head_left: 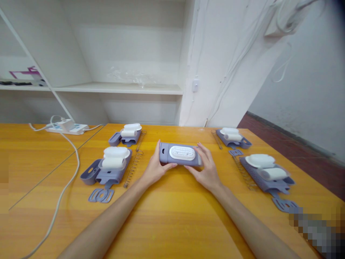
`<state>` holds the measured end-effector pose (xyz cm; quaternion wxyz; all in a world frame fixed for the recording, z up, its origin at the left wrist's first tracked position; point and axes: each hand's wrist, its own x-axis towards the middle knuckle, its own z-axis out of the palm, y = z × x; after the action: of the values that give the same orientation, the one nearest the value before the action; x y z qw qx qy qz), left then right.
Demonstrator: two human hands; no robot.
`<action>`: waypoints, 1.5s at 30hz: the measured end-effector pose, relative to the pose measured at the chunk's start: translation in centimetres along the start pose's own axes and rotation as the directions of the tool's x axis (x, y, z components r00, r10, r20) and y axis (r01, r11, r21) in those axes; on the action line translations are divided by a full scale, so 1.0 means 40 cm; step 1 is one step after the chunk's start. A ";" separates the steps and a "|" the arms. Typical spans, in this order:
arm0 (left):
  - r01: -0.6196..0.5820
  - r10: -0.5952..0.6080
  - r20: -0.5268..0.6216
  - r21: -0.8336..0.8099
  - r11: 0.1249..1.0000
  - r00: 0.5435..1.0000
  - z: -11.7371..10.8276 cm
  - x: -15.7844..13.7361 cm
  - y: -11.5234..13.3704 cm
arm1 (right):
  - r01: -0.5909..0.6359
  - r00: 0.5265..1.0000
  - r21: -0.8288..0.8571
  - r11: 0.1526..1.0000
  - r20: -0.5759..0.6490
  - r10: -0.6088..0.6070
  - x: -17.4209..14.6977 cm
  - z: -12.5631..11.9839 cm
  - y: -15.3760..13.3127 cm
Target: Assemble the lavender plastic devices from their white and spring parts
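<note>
Between my two hands is a grey-purple plastic box [172, 160] with a white oval, textured plate on its upper face. My left hand [157, 166] grips its left end, fingers behind and thumb along the near edge. Its right end is held by my right hand [204, 167], thumb at the front and fingers over the far side. A small dark slot shows near the box's left end. The box is just above or on the table; which, I cannot tell. Its underside is hidden.
Sets of grey-purple housings with white ovals and rolls lie at left [114, 165] and right [265, 172], with two more behind. Metal springs [133, 169] and flat slotted plates [101, 195] lie beside them. A white cable [77, 169] runs from a power strip [67, 126] across the wooden table.
</note>
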<state>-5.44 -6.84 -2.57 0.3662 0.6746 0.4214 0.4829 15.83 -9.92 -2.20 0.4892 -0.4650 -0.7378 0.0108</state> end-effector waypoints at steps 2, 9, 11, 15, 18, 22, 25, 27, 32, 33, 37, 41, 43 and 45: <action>0.004 -0.004 0.000 0.006 1.000 1.000 0.000 0.000 0.001 | -0.001 1.000 -0.001 1.000 0.001 0.001 0.000 0.000 0.001; 0.004 -0.004 -0.007 0.019 1.000 1.000 -0.001 -0.001 0.004 | -0.001 1.000 0.005 1.000 0.001 0.001 -0.001 0.002 0.003; 0.005 -0.005 -0.009 0.020 1.000 1.000 -0.001 0.000 0.003 | 0.000 1.000 0.003 1.000 0.000 0.000 -0.001 0.001 0.002; 0.011 -0.011 -0.017 0.024 1.000 1.000 -0.001 0.001 0.002 | 0.000 1.000 0.003 1.000 -0.002 0.000 -0.001 0.000 0.001; 0.013 -0.013 -0.019 0.029 1.000 1.000 -0.002 0.000 0.005 | -0.001 1.000 0.001 1.000 0.003 0.001 0.000 -0.001 0.000; 0.020 -0.020 -0.021 0.025 0.999 1.000 -0.003 -0.001 0.010 | 0.004 1.000 -0.001 1.000 0.004 -0.004 0.001 -0.003 -0.002; 0.015 -0.015 -0.021 0.033 0.999 1.000 -0.004 -0.001 0.009 | 0.006 1.000 -0.007 1.000 0.007 -0.006 0.002 -0.004 -0.003; 0.002 -0.001 -0.015 0.044 0.999 1.000 -0.004 -0.001 0.005 | 0.003 1.000 -0.009 1.000 0.008 -0.003 0.001 -0.003 -0.002; -0.040 0.041 -0.006 0.082 0.996 0.999 -0.005 -0.002 -0.008 | 0.011 1.000 -0.004 1.000 0.029 -0.011 -0.001 -0.003 -0.003; -0.046 0.047 -0.003 0.089 0.995 0.999 -0.005 -0.002 -0.011 | 0.012 0.999 -0.003 1.000 0.035 -0.011 -0.002 -0.003 -0.004; -0.076 0.075 0.010 0.138 0.988 0.997 -0.005 -0.001 -0.019 | 0.014 0.998 -0.002 1.000 0.057 -0.013 -0.004 -0.004 -0.004; -0.102 0.101 0.019 0.158 0.982 0.995 -0.004 -0.001 -0.025 | 0.019 0.997 -0.013 1.000 0.073 -0.018 -0.006 -0.006 -0.002; -0.105 0.103 0.021 0.159 0.982 0.994 -0.005 -0.001 -0.024 | 0.013 0.997 -0.012 1.000 0.077 -0.012 -0.008 -0.008 0.000; -0.100 0.097 0.027 0.168 0.981 0.995 -0.007 -0.001 -0.020 | 0.010 0.997 -0.012 1.000 0.081 -0.009 -0.010 -0.010 0.001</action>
<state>-5.90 -6.54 -3.22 0.2870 0.7278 0.4236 0.4566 16.21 -10.36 -2.30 0.4563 -0.4637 -0.7591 0.0229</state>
